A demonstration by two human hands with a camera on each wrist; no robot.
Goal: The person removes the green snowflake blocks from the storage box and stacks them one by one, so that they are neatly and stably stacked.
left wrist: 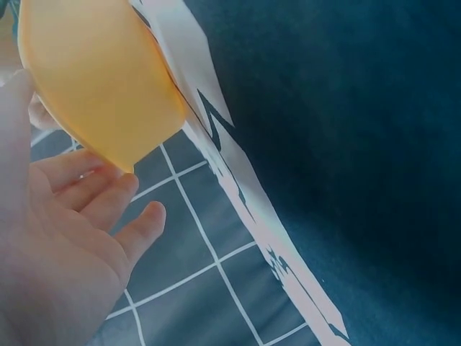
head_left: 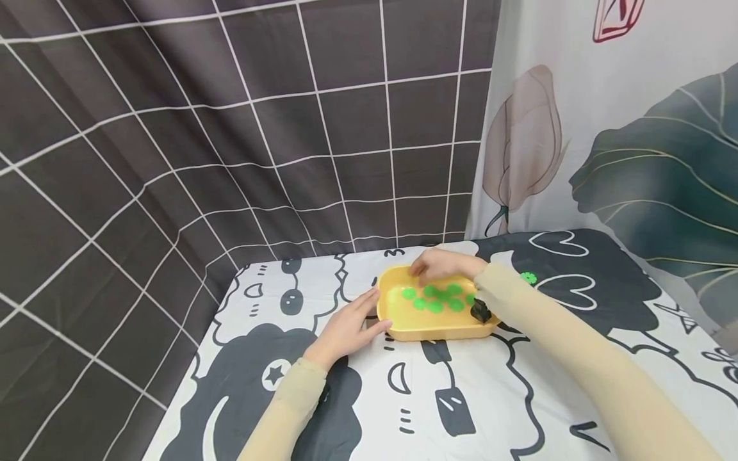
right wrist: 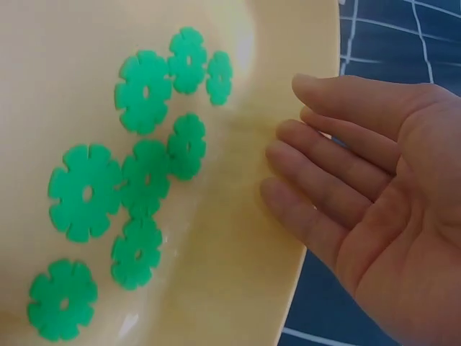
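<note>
A yellow plastic tray (head_left: 406, 318) lies on the patterned cloth. Several green notched discs (head_left: 435, 306), flower-shaped with a small hole in the middle, are spread flat on its floor. My left hand (head_left: 348, 326) is at the tray's left end, with its fingertips right at the rim. In the left wrist view those fingers (left wrist: 94, 191) are loosely extended along the tray's edge. Over the far side reaches my right hand (head_left: 441, 264). The right wrist view has its fingers (right wrist: 324, 184) relaxed beside the tray wall, holding nothing, apart from the discs.
One more green disc (head_left: 528, 278) lies on the cloth (head_left: 403, 384), right of the tray and beyond the right forearm. A dark curtain (head_left: 346, 128) with white grid lines hangs behind and to the left. A pale curtain with leaf prints (head_left: 663, 166) hangs at the right.
</note>
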